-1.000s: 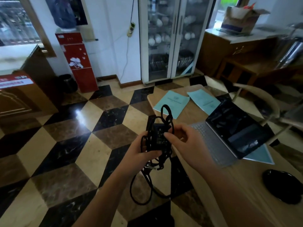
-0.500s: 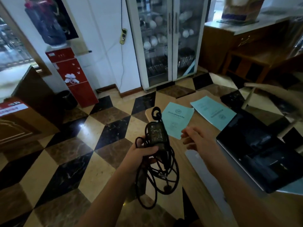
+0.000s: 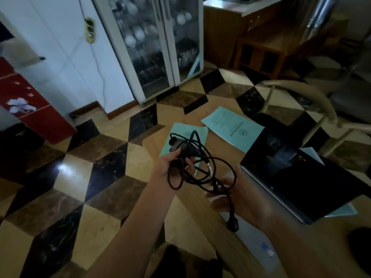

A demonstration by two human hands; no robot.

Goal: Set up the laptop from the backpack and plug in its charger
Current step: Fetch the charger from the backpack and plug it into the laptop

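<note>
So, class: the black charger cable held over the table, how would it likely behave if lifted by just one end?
The charger cable is probably floppy: its loops sag between the left hand and the right hand. It may snag, since the loops cross each other. The plug hangs lowest, so it would likely swing.

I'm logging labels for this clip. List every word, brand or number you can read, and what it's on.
None can be read.
Far booklet: print and a round emblem, too blurred.
Near booklet: faint emblem, too blurred.
Charger: no label legible.
Laptop: screen dark, no text.
</note>
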